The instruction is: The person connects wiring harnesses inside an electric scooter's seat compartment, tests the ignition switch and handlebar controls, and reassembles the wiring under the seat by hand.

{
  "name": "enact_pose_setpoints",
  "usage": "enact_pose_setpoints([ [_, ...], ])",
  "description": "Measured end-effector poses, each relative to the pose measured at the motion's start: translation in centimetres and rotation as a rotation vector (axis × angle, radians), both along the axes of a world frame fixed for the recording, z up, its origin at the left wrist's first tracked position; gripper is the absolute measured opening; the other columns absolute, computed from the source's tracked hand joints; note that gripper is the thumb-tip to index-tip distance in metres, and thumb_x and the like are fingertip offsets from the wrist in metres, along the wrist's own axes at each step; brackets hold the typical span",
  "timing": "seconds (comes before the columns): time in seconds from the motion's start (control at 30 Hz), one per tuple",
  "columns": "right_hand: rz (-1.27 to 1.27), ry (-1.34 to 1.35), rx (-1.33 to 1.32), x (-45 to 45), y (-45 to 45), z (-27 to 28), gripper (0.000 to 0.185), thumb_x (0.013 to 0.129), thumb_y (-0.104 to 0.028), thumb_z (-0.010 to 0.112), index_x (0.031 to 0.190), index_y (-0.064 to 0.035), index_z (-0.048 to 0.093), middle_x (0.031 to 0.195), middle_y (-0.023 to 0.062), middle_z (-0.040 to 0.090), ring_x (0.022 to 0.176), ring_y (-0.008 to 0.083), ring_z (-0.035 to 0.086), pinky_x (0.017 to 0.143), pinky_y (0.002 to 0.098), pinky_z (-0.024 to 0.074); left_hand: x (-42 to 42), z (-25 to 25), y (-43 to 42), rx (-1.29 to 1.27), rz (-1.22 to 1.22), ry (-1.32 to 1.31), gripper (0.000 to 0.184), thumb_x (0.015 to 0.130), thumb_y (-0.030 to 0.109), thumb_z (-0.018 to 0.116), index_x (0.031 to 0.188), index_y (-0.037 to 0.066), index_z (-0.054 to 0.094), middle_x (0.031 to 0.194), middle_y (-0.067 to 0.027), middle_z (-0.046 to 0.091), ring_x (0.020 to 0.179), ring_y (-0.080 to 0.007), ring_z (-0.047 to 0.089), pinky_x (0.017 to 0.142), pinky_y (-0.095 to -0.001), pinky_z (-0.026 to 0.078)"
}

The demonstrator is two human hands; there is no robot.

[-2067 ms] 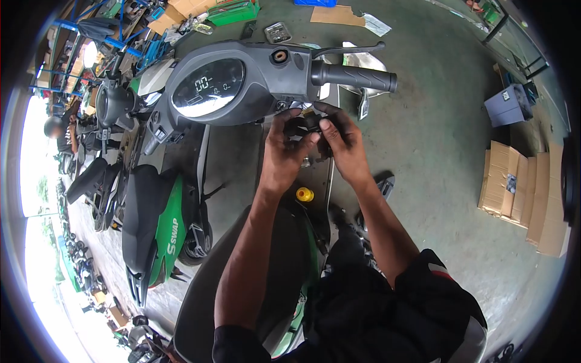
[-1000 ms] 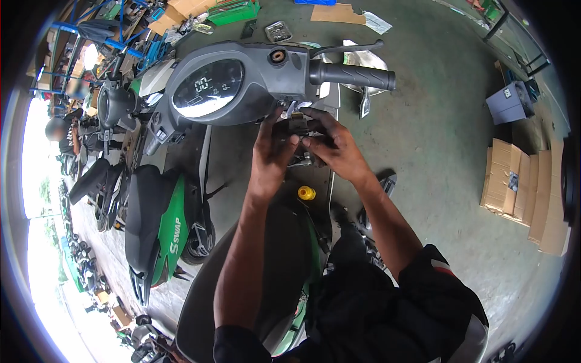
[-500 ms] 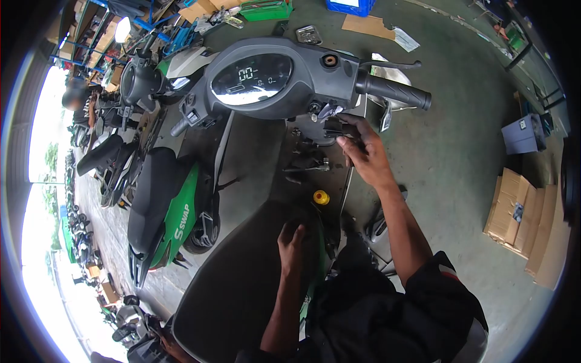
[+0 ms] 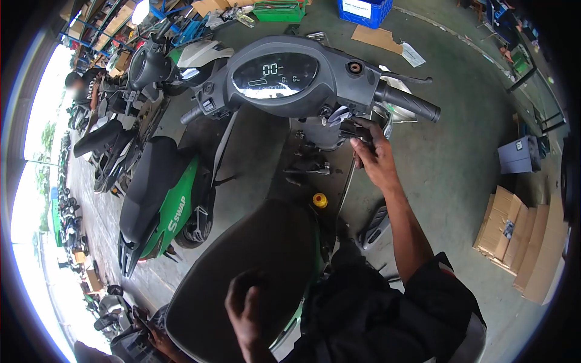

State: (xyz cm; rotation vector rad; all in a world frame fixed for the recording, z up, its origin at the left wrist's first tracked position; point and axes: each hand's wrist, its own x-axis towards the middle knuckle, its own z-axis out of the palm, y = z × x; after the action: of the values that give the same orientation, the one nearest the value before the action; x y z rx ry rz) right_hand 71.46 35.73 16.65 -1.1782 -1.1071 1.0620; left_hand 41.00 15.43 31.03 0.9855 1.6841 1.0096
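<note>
A scooter stands before me, its dashboard lit with "00". Beneath the dashboard is the ignition lock, with a pale, shiny piece beside it. My right hand is just right of the lock, under the right handlebar grip. Its thumb and fingers pinch a small dark thing that I cannot make out. Over the black seat hovers my left hand, thumb and fingers apart, holding nothing. A yellow cap shows in front of the seat.
Another scooter with a green "SWAP" panel stands close on the left. Flattened cardboard boxes and a grey bin are at right. A blue crate and a green crate sit ahead. Other people are at the left.
My left hand has drawn back along the seat, toward me and to the left. My right hand keeps its pinch near the lock. The scooter's front appears slightly farther right in view.
</note>
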Motion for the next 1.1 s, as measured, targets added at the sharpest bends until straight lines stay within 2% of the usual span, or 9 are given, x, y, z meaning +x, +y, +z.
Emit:
enact_pose_setpoints([
  [0.1,-0.004,0.016,0.018,-0.2,0.2,-0.5,0.038,0.099,-0.011,0.062,0.135,-0.0021,0.05,0.093,0.004,0.063,0.06,0.0057,0.052,0.051,0.0236,0.0455,-4.9,3.8,-2.5,0.2,0.188,0.164,0.037,0.099,0.023,0.054,0.121,-0.007,0.059,0.105,-0.0182,0.066,0.089,-0.0269,0.068,0.077,-0.0364,0.056],
  [0.13,-0.026,0.009,0.006,-0.3,0.1,-0.4,0.039,0.099,-0.011,0.063,0.135,-0.0023,0.05,0.091,0.0033,0.062,0.06,0.0056,0.052,0.051,0.0235,0.0455,-7.5,5.0,-3.9,0.237,0.192,0.394,0.041,0.101,0.027,0.051,0.123,-0.008,0.057,0.109,-0.0179,0.064,0.086,-0.0274,0.067,0.075,-0.0358,0.056],
  [0.27,-0.052,0.004,-0.006,-0.7,0.0,-0.2,0.039,0.099,-0.013,0.064,0.135,-0.0029,0.05,0.084,0.0012,0.06,0.059,0.0055,0.052,0.051,0.0233,0.0454,-12.1,8.1,-8.4,0.343,0.518,0.425,0.041,0.105,0.028,0.048,0.127,-0.005,0.057,0.117,-0.0171,0.06,0.098,-0.0261,0.063,0.083,-0.0368,0.053],
  [0.4,-0.089,-0.025,0.004,-1.5,0.1,-0.2,0.039,0.1,-0.013,0.063,0.135,-0.0021,0.05,0.084,0.0009,0.06,0.058,0.0058,0.051,0.051,0.0234,0.0449,-14.4,7.0,-9.8,0.292,0.616,0.787,0.04,0.106,0.026,0.045,0.127,-0.005,0.058,0.116,-0.017,0.06,0.095,-0.0272,0.063,0.088,-0.039,0.051],
  [0.43,-0.09,-0.036,0.004,-1.6,0.2,-0.2,0.039,0.1,-0.013,0.063,0.135,-0.0021,0.05,0.084,0.0009,0.06,0.058,0.0058,0.051,0.051,0.0234,0.0449,-15.0,6.5,-10.2,0.229,0.474,1.035,0.04,0.106,0.024,0.044,0.123,-0.007,0.061,0.119,-0.0179,0.062,0.101,-0.0288,0.062,0.099,-0.0433,0.046],
  [0.57,-0.103,-0.058,0.003,-1.7,0.3,0.2,0.038,0.1,-0.012,0.061,0.135,-0.001,0.049,0.093,0.0034,0.063,0.057,0.0062,0.051,0.05,0.0236,0.0442,-15.7,6.8,-11.2,0.133,0.451,1.079,0.039,0.105,0.025,0.045,0.117,-0.006,0.065,0.129,-0.0211,0.062,0.125,-0.0361,0.05,0.114,-0.0504,0.029],
  [0.67,-0.101,-0.079,0.007,-2.0,0.3,0.4,0.037,0.101,-0.01,0.06,0.134,-0.001,0.049,0.097,0.0046,0.065,0.058,0.0067,0.051,0.05,0.0239,0.0441,-14.8,6.5,-10.3,0.179,0.527,0.994,0.039,0.105,0.025,0.045,0.114,-0.006,0.066,0.127,-0.0216,0.063,0.13,-0.0379,0.045,0.117,-0.0517,0.025],
  [0.7,-0.1,-0.082,0.004,-1.9,0.3,0.4,0.037,0.1,-0.01,0.06,0.135,-0.001,0.048,0.097,0.0045,0.065,0.058,0.0068,0.051,0.05,0.024,0.0441,-14.5,6.8,-10.1,0.159,0.466,1.123,0.038,0.104,0.025,0.045,0.112,-0.007,0.065,0.131,-0.0213,0.061,0.132,-0.0377,0.042,0.118,-0.0509,0.022],
  [1.1,-0.123,-0.107,0.002,-2.0,0.1,0.6,0.038,0.1,-0.012,0.06,0.134,-0.0012,0.047,0.094,0.004,0.064,0.058,0.0067,0.05,0.05,0.0239,0.0436,-15.8,6.7,-10.8,0.141,0.387,1.091,0.04,0.105,0.027,0.044,0.111,-0.006,0.065,0.138,-0.0217,0.057,0.134,-0.0386,0.042,0.118,-0.0512,0.021],
])
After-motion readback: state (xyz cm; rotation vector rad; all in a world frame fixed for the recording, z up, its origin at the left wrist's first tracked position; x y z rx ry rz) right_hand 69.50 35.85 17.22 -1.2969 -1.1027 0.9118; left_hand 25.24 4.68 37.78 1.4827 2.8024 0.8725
